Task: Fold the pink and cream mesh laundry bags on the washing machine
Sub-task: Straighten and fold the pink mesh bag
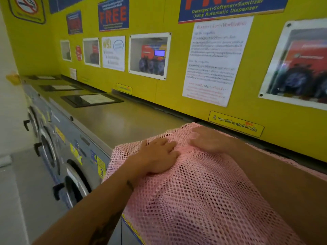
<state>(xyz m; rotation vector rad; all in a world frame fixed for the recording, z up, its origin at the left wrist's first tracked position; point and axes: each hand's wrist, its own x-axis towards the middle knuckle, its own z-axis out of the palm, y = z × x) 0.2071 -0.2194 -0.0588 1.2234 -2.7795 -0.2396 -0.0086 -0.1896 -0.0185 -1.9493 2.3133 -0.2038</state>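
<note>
A pink mesh laundry bag [198,191] lies spread over the top of a washing machine [123,121], and its near part hangs over the front edge. My left hand [157,156] rests flat on the mesh near the bag's left side, fingers slightly apart. My right hand [207,138] presses palm-down on the bag's far part, close to the wall. Neither hand grips the fabric. No cream bag is in view.
A row of front-loading washers [58,151] runs away to the left under a steel top with black lid panels [92,100]. A yellow wall [159,89] with posters and notices stands right behind the machines. Grey floor [23,200] lies at the lower left.
</note>
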